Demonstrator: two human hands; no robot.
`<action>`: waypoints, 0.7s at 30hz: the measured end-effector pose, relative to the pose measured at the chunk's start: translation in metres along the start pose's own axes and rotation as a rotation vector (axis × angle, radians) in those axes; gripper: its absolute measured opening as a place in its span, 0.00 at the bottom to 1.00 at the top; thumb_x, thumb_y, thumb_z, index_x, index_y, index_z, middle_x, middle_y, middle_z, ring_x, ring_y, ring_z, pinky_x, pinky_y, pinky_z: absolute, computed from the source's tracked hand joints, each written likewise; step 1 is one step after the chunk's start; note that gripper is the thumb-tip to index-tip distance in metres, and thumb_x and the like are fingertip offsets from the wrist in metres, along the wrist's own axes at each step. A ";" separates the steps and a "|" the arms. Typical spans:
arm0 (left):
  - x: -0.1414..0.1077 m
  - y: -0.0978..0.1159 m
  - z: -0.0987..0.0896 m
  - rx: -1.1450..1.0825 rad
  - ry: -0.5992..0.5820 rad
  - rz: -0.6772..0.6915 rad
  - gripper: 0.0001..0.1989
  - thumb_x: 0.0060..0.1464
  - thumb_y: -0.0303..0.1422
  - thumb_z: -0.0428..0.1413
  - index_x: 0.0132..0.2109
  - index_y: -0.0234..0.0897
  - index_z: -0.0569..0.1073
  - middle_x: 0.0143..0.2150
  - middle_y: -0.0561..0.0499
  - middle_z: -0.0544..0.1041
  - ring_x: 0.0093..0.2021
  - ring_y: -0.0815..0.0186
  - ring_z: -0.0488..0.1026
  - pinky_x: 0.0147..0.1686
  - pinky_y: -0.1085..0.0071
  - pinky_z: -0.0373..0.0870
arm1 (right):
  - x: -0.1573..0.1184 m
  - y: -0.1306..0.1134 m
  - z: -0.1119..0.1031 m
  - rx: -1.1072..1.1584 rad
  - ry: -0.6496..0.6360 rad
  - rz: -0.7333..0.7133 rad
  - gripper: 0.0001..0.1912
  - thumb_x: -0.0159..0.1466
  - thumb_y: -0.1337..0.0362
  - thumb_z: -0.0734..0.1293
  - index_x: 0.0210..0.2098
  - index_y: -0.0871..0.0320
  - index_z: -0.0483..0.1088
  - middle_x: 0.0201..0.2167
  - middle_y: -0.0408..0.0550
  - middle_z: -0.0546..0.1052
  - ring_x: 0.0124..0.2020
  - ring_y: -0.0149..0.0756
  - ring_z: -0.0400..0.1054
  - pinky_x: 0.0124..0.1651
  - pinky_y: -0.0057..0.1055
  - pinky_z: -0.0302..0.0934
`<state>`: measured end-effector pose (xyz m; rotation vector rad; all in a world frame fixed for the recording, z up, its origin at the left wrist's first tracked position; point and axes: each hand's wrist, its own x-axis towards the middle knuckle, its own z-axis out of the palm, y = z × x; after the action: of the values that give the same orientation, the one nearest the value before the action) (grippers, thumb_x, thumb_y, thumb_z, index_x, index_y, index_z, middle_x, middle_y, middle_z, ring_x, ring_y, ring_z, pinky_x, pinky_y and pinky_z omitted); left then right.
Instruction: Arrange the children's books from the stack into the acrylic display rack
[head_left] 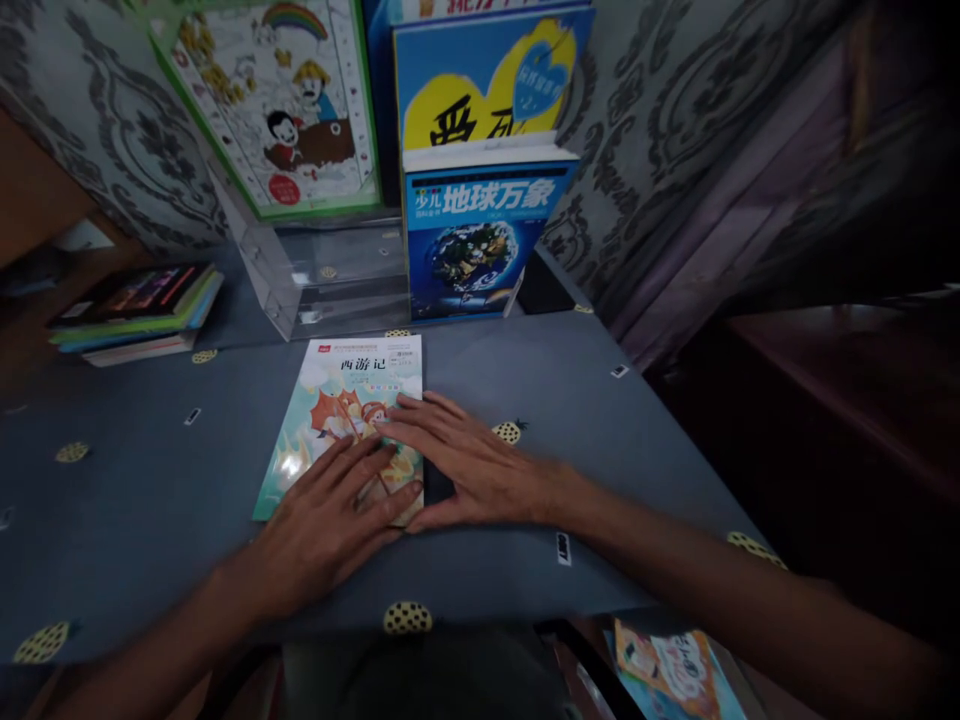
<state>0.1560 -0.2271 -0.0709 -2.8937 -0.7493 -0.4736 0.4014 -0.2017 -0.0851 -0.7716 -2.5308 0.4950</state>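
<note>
A thin book (pixel 315 450) with a white and pale green illustrated cover lies flat and closed on the table, its title at the far end. My left hand (pixel 330 520) rests on the near part of the cover, palm down, fingers stretched out. From the right, my right hand (pixel 480 460) reaches over the book's right edge, its fingers extended onto the cover and its thumb near the lower right corner. The fingertips of both hands come close together over the picture. Part of the cover is hidden under them.
Behind the book stands a clear acrylic rack (pixel 262 270) holding a green-framed picture book (pixel 315 110), a blue book with a globe (pixel 480 240) and a blue-and-yellow book (pixel 427 70). A book stack (pixel 142 310) lies at left. Below the table's right front is another book (pixel 675 670).
</note>
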 end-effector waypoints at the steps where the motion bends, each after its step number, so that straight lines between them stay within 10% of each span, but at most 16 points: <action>1: 0.000 0.000 0.000 -0.007 -0.005 -0.012 0.17 0.65 0.35 0.53 0.60 0.46 0.71 0.61 0.43 0.73 0.65 0.53 0.66 0.61 0.50 0.69 | -0.001 0.000 0.000 0.001 -0.009 0.011 0.46 0.64 0.45 0.68 0.71 0.60 0.48 0.70 0.62 0.59 0.74 0.48 0.44 0.73 0.55 0.42; 15: 0.040 -0.030 0.011 -0.006 -0.153 0.012 0.16 0.69 0.33 0.46 0.55 0.37 0.74 0.60 0.40 0.75 0.64 0.54 0.67 0.63 0.45 0.62 | 0.000 -0.006 -0.006 -0.026 -0.046 0.077 0.55 0.60 0.42 0.71 0.73 0.63 0.41 0.74 0.65 0.44 0.75 0.50 0.32 0.74 0.55 0.35; 21: 0.076 -0.062 0.028 -0.042 -0.259 -0.039 0.25 0.67 0.31 0.44 0.69 0.36 0.58 0.71 0.37 0.61 0.71 0.55 0.57 0.65 0.45 0.57 | 0.000 -0.008 -0.008 -0.042 -0.066 0.092 0.57 0.60 0.42 0.71 0.73 0.64 0.40 0.75 0.66 0.37 0.75 0.53 0.28 0.74 0.56 0.34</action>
<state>0.1961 -0.1340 -0.0702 -3.0205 -0.8392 -0.1196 0.4019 -0.2062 -0.0745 -0.9042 -2.5826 0.5059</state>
